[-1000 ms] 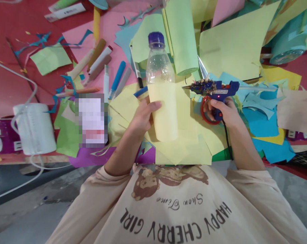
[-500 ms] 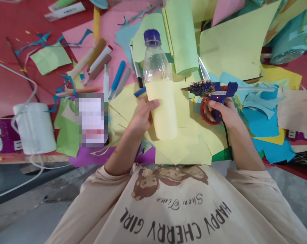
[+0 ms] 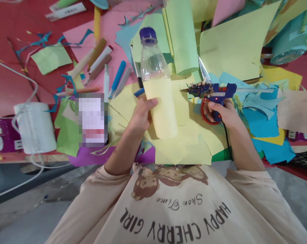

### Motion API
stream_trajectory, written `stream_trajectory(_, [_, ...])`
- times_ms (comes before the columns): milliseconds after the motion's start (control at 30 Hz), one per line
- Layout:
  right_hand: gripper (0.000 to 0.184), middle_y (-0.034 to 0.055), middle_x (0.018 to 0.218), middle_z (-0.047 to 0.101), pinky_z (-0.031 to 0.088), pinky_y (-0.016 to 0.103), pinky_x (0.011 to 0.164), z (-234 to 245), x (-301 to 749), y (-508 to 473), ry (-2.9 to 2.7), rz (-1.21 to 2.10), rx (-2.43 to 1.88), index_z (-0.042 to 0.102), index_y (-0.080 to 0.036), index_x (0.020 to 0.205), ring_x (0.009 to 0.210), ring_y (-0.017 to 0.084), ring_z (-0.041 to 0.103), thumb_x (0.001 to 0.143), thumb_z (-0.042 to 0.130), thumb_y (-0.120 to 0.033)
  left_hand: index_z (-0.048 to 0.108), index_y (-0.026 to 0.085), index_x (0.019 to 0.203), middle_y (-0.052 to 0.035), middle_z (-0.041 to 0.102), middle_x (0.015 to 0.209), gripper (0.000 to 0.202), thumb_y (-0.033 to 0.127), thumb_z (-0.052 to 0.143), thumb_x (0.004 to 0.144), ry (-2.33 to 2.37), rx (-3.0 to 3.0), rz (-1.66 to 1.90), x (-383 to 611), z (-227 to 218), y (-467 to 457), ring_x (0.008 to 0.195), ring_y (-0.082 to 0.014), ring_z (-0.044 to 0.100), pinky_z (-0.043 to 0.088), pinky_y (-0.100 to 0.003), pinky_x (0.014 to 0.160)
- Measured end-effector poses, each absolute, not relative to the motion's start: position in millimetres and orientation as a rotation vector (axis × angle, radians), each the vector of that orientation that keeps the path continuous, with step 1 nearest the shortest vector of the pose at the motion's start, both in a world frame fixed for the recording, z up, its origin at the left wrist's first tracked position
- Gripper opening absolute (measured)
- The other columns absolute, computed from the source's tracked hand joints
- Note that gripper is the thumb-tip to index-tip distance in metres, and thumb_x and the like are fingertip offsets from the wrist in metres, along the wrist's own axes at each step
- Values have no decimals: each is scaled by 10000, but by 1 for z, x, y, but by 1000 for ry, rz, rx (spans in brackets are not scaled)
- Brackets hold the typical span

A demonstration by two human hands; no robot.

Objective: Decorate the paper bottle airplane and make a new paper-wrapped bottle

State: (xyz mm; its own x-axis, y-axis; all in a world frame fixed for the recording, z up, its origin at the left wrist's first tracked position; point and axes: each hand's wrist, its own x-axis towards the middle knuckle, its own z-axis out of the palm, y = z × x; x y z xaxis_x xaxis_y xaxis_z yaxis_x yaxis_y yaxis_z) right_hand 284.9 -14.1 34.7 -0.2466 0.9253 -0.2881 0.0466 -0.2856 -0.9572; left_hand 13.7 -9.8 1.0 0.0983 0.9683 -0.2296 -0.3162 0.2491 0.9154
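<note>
A clear plastic bottle (image 3: 155, 62) with a purple cap has pale yellow paper (image 3: 163, 110) around its lower part. My left hand (image 3: 144, 113) is closed on its left side, thumb on the paper, the other fingers hidden behind it. The bottle tilts with its cap toward the upper left. In my right hand (image 3: 223, 113) is a blue hot glue gun (image 3: 224, 93), its fingers curled around the handle near a red ring. Its nozzle points left at the bottle, a short gap away. Dried debris clings to the front, a small red light glows, and a glue stick (image 3: 255, 89) sticks out behind.
Pale yellow sheets (image 3: 182, 150) lie under the bottle. Markers (image 3: 117, 79) are scattered at left, near a blurred-out phone-like object (image 3: 92, 120) and a white corded cylinder (image 3: 35, 128). A green paper-wrapped cylinder (image 3: 182, 40), scissors (image 3: 204, 69) and blue scraps (image 3: 260, 117) lie beyond and right.
The bottle's capped end has tipped slightly to the left and away from me. My right hand and the glue gun have barely moved.
</note>
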Motion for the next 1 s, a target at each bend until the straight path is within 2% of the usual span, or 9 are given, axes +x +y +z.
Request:
stream_trajectory(200, [346,-19,554,635,375,255,379,34,286,-14,-1261,1620,-1281,560,-201,584,344,84,506,818,736,-386,676,197,962,-82,749,987,604,678,760,606,1037,804,1144,14,1,-9,1271,-391,617,594,-469,995])
stream_trajectory(333, [359,-17,536,625,396,261,375,36,284,-14,-1259,1622,-1317,576,-203,575,342,85,487,797,751,-424,663,204,917,-73,749,977,569,667,766,602,1035,791,1147,14,2,-8,1277,-384,615,596,-450,996])
stream_trajectory(533, [369,-20,498,599,445,275,390,42,279,-14,-1252,1626,-1332,606,-201,567,324,81,460,749,783,-469,658,202,960,-76,750,912,577,662,758,627,1071,785,1142,11,0,-10,1266,-366,626,585,-425,1018])
stream_trajectory(700, [343,-23,486,589,448,268,393,41,280,-14,-1285,1619,-1350,604,-206,573,330,80,458,771,763,-437,668,206,1025,-58,763,932,630,668,774,611,1099,757,1165,10,-1,-11,1235,-351,651,580,-409,1025])
stream_trajectory(900, [337,-19,509,604,430,260,401,35,285,-15,-1318,1625,-1338,623,-202,587,355,80,474,814,738,-422,667,185,1024,-72,754,911,637,656,774,607,1099,738,1194,12,1,-10,1298,-360,605,554,-413,1070])
stream_trajectory(1000, [288,-20,509,607,422,271,415,34,288,-16,-1340,1620,-1294,684,-206,658,366,93,492,808,752,-442,672,190,975,-81,754,948,614,661,774,593,1109,726,1198,12,2,-10,1326,-366,582,549,-417,1078])
